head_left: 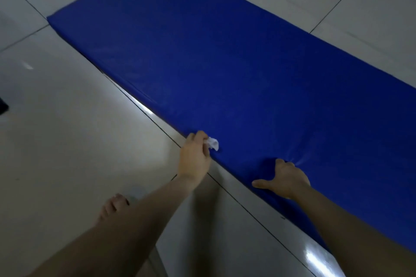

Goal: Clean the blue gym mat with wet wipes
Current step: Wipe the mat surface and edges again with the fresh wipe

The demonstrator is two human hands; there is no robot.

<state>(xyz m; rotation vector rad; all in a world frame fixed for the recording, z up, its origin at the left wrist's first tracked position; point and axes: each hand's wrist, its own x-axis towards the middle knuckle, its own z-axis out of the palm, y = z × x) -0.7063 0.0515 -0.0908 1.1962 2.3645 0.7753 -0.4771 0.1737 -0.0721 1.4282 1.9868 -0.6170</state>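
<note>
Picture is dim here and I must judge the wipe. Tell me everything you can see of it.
The wipe is a small white wad, crumpled, thin and soft-looking like tissue. The left hand pinches it in curled fingers, with part of it poking out past the fingertips. It sits on top of the blue mat, right at its near long edge. Whether it is wet or dirty cannot be told.

No text, label, brand, number or sign can be read anywhere in the view. The blue gym mat [225, 63], the crumpled wet wipe [213, 143] and the pale floor tiles [67, 130] show plain, unmarked faces.
</note>
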